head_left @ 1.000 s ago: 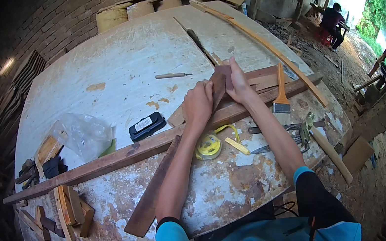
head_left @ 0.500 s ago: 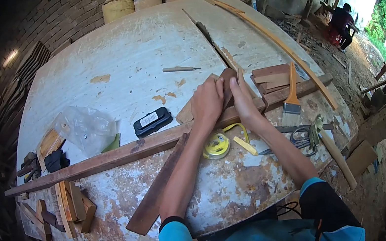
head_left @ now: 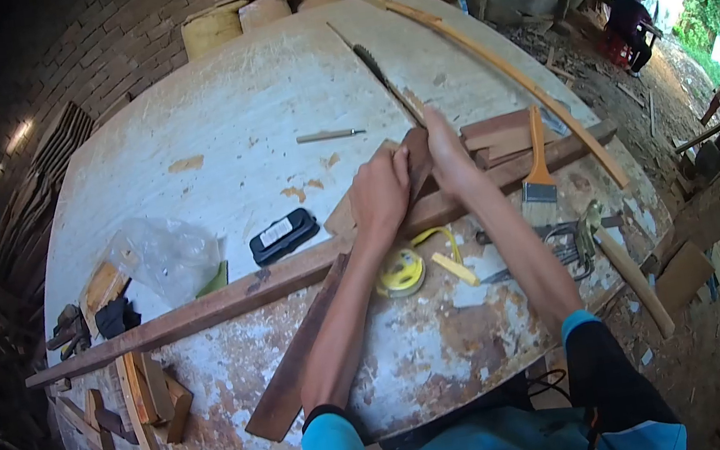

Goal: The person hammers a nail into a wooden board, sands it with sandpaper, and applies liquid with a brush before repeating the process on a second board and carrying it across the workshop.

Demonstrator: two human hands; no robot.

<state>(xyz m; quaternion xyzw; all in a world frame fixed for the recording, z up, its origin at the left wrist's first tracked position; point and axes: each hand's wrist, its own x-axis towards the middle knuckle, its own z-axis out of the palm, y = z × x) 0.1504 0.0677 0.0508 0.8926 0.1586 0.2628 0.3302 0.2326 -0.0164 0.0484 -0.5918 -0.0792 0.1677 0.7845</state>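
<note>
My left hand [head_left: 381, 192] is wrapped round the near side of a dark brown wood piece [head_left: 416, 166], above the long wooden bar [head_left: 205, 310]. Against the right side of that piece lies my right hand [head_left: 450, 156], its fingers pointing toward the saw blade [head_left: 369, 63] that stands up through the table. The curl of its fingers is hidden. A yellow tape measure [head_left: 401, 272] and a small light wood stick [head_left: 454, 269] lie between my forearms. Beneath my left forearm is a dark board [head_left: 281, 395].
Around my hands are a black case [head_left: 283, 235], a chisel-like tool [head_left: 330, 134], a brush [head_left: 540, 170], a hammer [head_left: 630, 278], clamps [head_left: 568, 245], a plastic bag [head_left: 162, 255] and wood blocks [head_left: 151, 396]. A long curved strip [head_left: 504, 68] crosses the right side. A person [head_left: 628, 26] sits far off.
My right hand has slid forward along the wood piece, toward the saw blade. My left hand keeps its hold. The whole view has shifted slightly.
</note>
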